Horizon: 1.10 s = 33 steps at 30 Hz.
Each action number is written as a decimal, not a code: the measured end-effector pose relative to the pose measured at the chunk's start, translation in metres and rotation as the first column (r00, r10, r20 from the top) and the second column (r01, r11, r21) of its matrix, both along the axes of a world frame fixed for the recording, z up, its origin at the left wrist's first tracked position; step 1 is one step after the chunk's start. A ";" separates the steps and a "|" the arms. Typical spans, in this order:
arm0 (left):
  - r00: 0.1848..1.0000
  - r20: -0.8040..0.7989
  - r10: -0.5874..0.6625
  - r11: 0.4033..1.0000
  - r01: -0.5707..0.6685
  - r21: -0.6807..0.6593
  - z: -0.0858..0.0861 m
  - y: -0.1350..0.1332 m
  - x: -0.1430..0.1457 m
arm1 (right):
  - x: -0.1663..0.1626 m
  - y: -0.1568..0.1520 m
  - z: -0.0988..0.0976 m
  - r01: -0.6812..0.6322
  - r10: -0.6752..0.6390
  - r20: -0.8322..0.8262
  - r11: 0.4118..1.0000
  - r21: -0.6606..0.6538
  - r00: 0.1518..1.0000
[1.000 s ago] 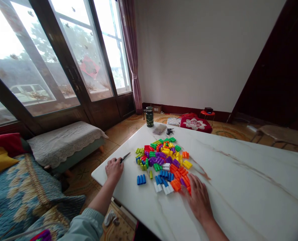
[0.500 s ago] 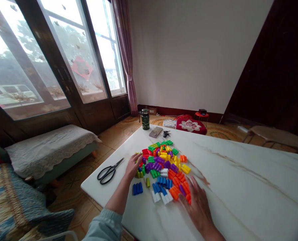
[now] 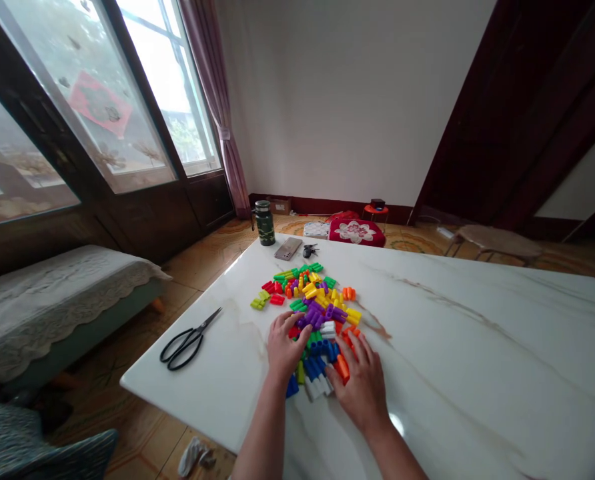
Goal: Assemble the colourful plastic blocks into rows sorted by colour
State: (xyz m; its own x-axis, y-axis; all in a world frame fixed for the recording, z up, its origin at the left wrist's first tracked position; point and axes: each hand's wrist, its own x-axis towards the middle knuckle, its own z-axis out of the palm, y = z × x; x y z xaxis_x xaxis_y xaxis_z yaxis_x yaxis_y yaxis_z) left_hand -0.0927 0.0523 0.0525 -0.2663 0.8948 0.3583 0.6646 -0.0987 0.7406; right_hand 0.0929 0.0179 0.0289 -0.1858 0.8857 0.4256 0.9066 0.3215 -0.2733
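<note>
A heap of small coloured plastic blocks (image 3: 313,303) lies on the white marble table (image 3: 452,360). My left hand (image 3: 283,347) rests palm down on the near left edge of the heap, fingers spread over red and blue pieces. My right hand (image 3: 360,380) lies flat on the near right edge, fingers apart, touching orange and red blocks. Blue and white blocks (image 3: 317,373) sit between the two hands. Neither hand grips anything.
Black scissors (image 3: 187,339) lie near the table's left edge. A dark green bottle (image 3: 264,223), a phone (image 3: 287,248) and keys (image 3: 308,250) stand at the far corner. A low bench (image 3: 52,300) is on the left, a red cushion (image 3: 355,231) on the floor beyond.
My left hand let go of the scissors, left them on the table and moved right onto the block heap. My right hand shifted inward. The view swung to the right.
</note>
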 end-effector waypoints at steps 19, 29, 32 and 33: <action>0.955 0.035 -0.295 0.947 0.297 -0.119 0.005 -0.017 0.115 | 0.095 -0.026 -0.004 0.161 -0.144 -0.225 0.985 0.058 0.964; 0.973 -0.208 0.103 0.995 -0.105 0.000 0.039 0.075 -0.043 | 0.145 -0.011 -0.009 0.358 -0.385 -0.532 0.920 -0.159 0.754; 0.963 -0.257 0.084 0.966 -0.142 -0.216 0.028 0.117 -0.096 | 0.145 -0.011 -0.012 0.378 -0.392 -0.514 0.916 -0.136 0.763; 0.966 -0.259 0.014 0.957 -0.088 -0.276 0.024 0.127 -0.107 | 0.145 -0.011 -0.013 0.389 -0.394 -0.511 0.913 -0.122 0.764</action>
